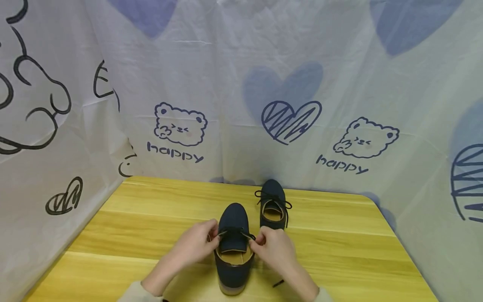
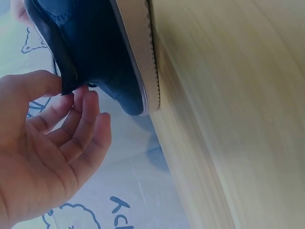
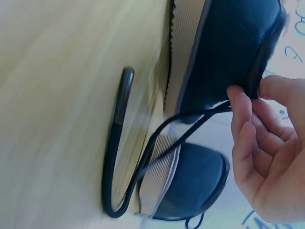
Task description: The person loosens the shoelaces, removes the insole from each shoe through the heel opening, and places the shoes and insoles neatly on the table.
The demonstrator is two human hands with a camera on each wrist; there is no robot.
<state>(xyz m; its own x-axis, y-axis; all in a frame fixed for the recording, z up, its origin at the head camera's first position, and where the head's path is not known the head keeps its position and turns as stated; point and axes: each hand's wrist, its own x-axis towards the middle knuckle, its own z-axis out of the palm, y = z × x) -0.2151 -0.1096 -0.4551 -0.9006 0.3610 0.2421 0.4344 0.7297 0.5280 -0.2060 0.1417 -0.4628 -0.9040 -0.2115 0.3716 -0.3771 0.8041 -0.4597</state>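
One dark shoe (image 1: 234, 216), pinched on both sides.
Your left hand (image 1: 196, 239) gripped its left flap (image 2: 67, 76), your right hand (image 1: 278, 248) its right flap (image 3: 256, 76), remaining fingers loosely bent; it stood on the wooden table (image 1: 347, 235). A loose lace (image 3: 108, 167) trailed on the right; the bow-tied second shoe (image 1: 272, 188) stood beyond your right hand, near the printed cloth (image 1: 226, 88).

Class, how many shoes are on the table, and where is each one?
2. The near shoe is between the left hand and right hand; the far shoe lies beyond it, to the right. No others show.
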